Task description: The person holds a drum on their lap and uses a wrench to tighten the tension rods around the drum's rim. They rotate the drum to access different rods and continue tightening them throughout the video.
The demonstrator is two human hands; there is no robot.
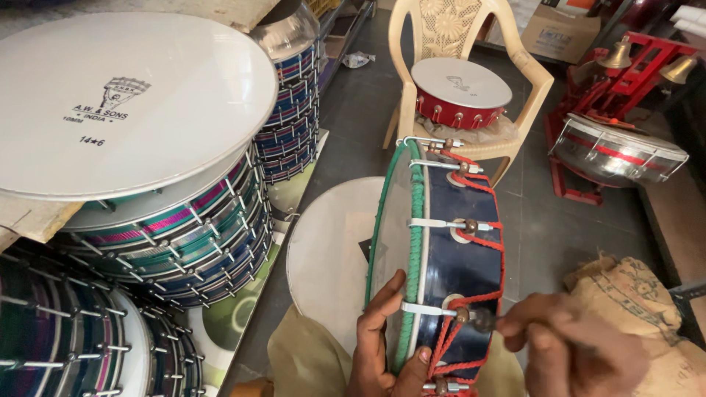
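Dark grey tiled floor (353, 110), evenly lit. Cream moulded plastic chair (448, 29) at centre rear, small red-shelled drum (460, 95) on seat. Stacked striped frame drums (184, 235) along left side. Red metal stand (610, 81) with brass bells at right. Brown burlap sack (640, 294) lower right. Cardboard box (559, 29) behind.

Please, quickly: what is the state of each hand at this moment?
Left hand: closed around the rim of the dark blue drum, steadying it on edge.
Right hand: closed on a small tool at a tuning bolt.

left hand (379, 342): fingers curled, gripping | right hand (570, 342): closed fist, blurred
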